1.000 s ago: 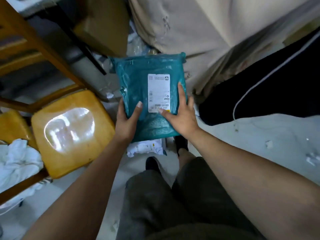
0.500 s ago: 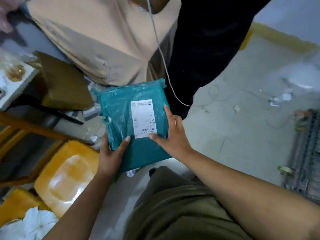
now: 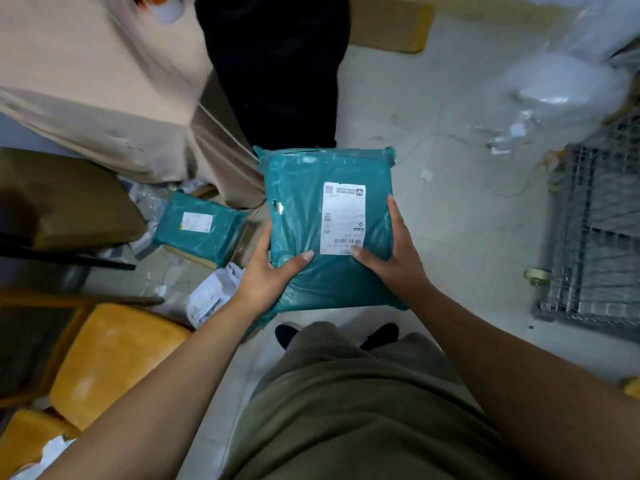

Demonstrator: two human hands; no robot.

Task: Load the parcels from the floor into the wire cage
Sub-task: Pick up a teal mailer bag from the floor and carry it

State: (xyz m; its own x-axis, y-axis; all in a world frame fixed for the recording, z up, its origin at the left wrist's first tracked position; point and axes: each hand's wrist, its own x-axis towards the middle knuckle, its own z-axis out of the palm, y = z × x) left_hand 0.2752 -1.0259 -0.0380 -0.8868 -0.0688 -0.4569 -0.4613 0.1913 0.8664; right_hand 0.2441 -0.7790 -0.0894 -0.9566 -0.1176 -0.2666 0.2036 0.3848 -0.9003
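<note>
Teal parcel (image 3: 304, 209) held between left hand (image 3: 266, 278) and right hand (image 3: 398, 258), thumbs on top, fingers seemingly beneath.

The person is holding a teal parcel (image 3: 304, 209) at the centre, above the floor (image 3: 450, 244). The left grip (image 3: 266, 275) is clasping its 7 o'clock corner, thumb lying on top. The right grip (image 3: 398, 258) is holding its 4 o'clock edge, thumb touching the white label (image 3: 343, 216). A second teal parcel (image 3: 199, 226) is lying at 9 o'clock, with a white parcel (image 3: 211, 296) just beside it. The wire cage (image 3: 595, 237) is standing at 3 o'clock, well apart.
</note>
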